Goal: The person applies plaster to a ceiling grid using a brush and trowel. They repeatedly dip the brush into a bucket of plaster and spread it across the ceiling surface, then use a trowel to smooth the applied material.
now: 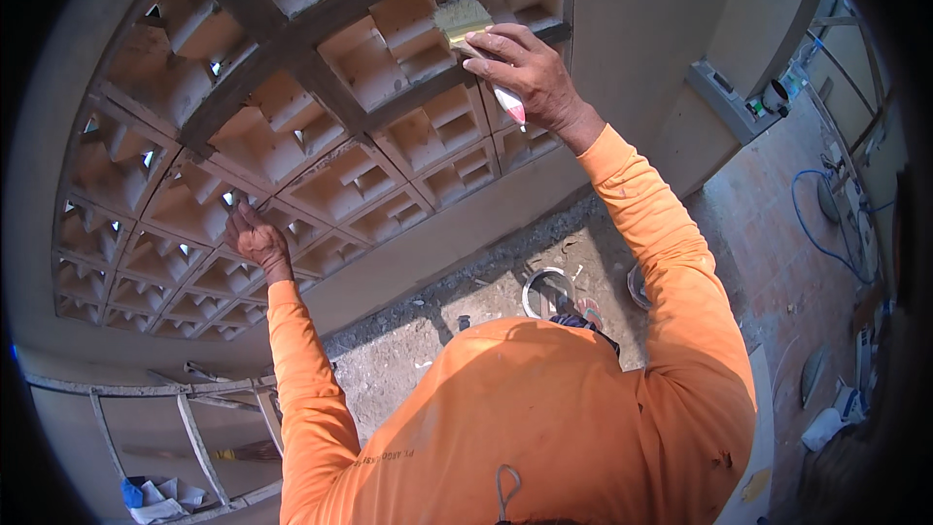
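One paintbrush (pixel 473 34) inside right grip (pixel 525 73).

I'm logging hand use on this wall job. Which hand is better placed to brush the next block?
Right. The right hand holds the paintbrush with its bristles at the lattice blocks; the left hand only rests on the lattice, lower down.

White plastic bag or package (pixel 824 428) on the floor, well right of the round bucket (pixel 547 294); crumpled blue-and-white wrappers (pixel 155 498) far left of it, lower corner.
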A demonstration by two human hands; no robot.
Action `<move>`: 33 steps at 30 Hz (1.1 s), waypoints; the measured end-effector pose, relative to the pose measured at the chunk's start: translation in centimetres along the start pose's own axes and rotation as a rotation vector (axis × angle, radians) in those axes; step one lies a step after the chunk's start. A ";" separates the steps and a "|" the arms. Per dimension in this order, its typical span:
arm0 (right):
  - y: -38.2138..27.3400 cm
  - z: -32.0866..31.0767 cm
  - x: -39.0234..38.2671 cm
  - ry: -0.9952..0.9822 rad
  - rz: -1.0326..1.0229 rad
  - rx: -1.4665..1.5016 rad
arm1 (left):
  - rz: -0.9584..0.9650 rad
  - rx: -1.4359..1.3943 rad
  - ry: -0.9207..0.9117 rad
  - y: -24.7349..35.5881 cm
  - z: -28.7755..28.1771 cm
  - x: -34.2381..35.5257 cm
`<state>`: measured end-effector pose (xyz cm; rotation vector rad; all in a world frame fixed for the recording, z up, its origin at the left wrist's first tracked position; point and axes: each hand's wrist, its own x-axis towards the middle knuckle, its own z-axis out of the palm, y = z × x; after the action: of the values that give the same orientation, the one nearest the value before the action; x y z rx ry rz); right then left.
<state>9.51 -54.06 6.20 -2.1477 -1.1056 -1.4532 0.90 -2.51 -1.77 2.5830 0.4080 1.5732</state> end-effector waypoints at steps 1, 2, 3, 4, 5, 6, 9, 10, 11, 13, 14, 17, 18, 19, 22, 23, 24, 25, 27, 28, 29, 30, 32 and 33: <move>-1.2 0.4 -2.1 -0.050 0.036 0.028 | -0.032 0.000 -0.024 0.1 0.0 0.0; -2.3 0.7 -3.9 -0.074 0.062 0.049 | -0.038 0.006 -0.026 0.1 -0.1 0.0; -3.3 1.0 -5.3 -0.105 0.134 0.120 | -0.033 0.010 -0.018 0.2 -0.2 0.0; -4.2 1.3 -6.7 -0.110 0.198 0.183 | -0.036 0.012 -0.022 0.2 -0.2 0.1; -4.8 1.7 -7.8 -0.087 0.260 0.252 | -0.028 0.011 -0.018 0.3 -0.2 0.1; -5.2 2.0 -8.6 -0.013 0.337 0.269 | -0.023 0.008 -0.013 0.3 -0.2 0.2; -5.9 3.6 -9.2 0.304 0.547 0.263 | -0.020 -0.008 -0.005 0.5 -0.2 0.2; -5.9 4.2 -8.8 0.383 0.637 0.256 | -0.014 -0.019 0.001 0.5 -0.1 0.3; -5.9 4.8 -8.2 0.452 0.715 0.251 | -0.017 -0.030 0.008 0.5 -0.1 0.2; -6.4 6.4 -6.3 0.544 0.800 0.213 | -0.026 -0.045 0.000 0.5 -0.2 0.2; -7.4 7.3 -5.2 0.517 0.799 0.255 | -0.031 -0.051 -0.009 0.4 -0.1 0.2; -12.7 10.1 -2.8 0.429 0.666 0.266 | -0.029 -0.025 -0.014 0.1 0.0 0.1; -14.3 10.6 -2.3 0.383 0.640 0.350 | -0.016 -0.016 0.001 0.0 0.0 0.1; -15.4 11.2 -1.9 0.366 0.626 0.371 | -0.019 -0.009 0.011 0.0 0.1 0.0; -17.1 11.6 -1.4 0.310 0.556 0.507 | -0.027 0.061 0.001 0.0 0.0 0.1; -16.7 11.2 -1.6 0.277 0.525 0.559 | -0.004 0.045 -0.011 0.0 -0.1 0.2; -16.0 10.7 -1.7 0.302 0.496 0.655 | 0.016 0.029 -0.023 0.0 -0.2 0.3; -15.1 10.2 -1.8 0.307 0.460 0.746 | 0.023 0.006 -0.029 0.1 -0.4 0.2; -12.5 8.8 -2.4 0.315 0.510 0.773 | 0.010 0.032 -0.047 0.4 -0.5 0.3; -11.3 7.9 -2.9 0.315 0.594 0.720 | 0.009 0.036 -0.031 0.4 -0.6 0.2; -10.6 7.2 -3.3 0.396 0.697 0.676 | 0.045 0.001 -0.005 0.3 -0.5 0.3; -9.9 6.9 -3.4 0.470 0.796 0.640 | 0.050 -0.006 0.000 0.3 -0.4 0.4; -9.7 7.0 -3.4 0.600 0.726 0.318 | 0.082 -0.031 0.060 0.1 -0.2 0.5; -10.5 7.6 -3.1 0.565 0.750 0.267 | 0.071 -0.002 0.049 0.0 0.0 0.5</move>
<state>5.92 -43.74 -1.46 -1.5418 -0.2219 -1.3053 1.06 -2.37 -1.34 2.5896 0.3218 1.6611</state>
